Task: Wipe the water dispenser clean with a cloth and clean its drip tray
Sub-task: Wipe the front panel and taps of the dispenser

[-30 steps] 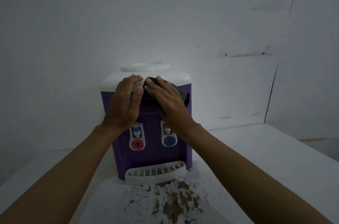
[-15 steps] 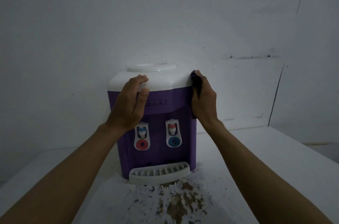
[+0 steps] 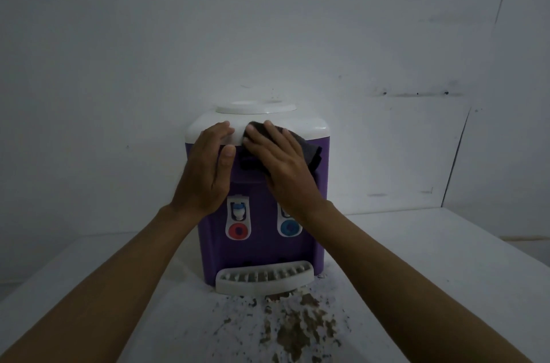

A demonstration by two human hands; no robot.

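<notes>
- Right now we face a purple plastic water dispenser with a white top (image 3: pixel 262 249), which stands upright on a white counter (image 3: pixel 431 258) close to a pale wall (image 3: pixel 268 20).
- Our left grip (image 3: pixel 205 175) lies flat on the dispenser's upper front left corner. The fingers are straight and together across the white rim, and the thumb points up along the purple face. It holds nothing.
- Our right grip (image 3: pixel 282 166) presses a dark grey cloth (image 3: pixel 309 154) against the upper front of the dispenser, just beside the left grip. Its fingers are spread and fairly straight over the cloth, not curled round it.
- The cloth lies across the line where the white top meets the purple body, and its loose edge sticks out to the right of the grip.
- A round white lid (image 3: pixel 256 108) sits on top of the dispenser, behind both grips.
- Lower on the front are a tap with a round red button (image 3: pixel 238 230) on the left and one with a round blue button (image 3: pixel 289 227) on the right. Our right wrist covers the upper part of the blue one.
- A white slotted drip tray (image 3: pixel 265 277) sits at the foot of the dispenser, against its front, on the counter.
- Brown flaky dirt (image 3: pixel 297 324) is scattered on the counter just in front of the tray.
</notes>
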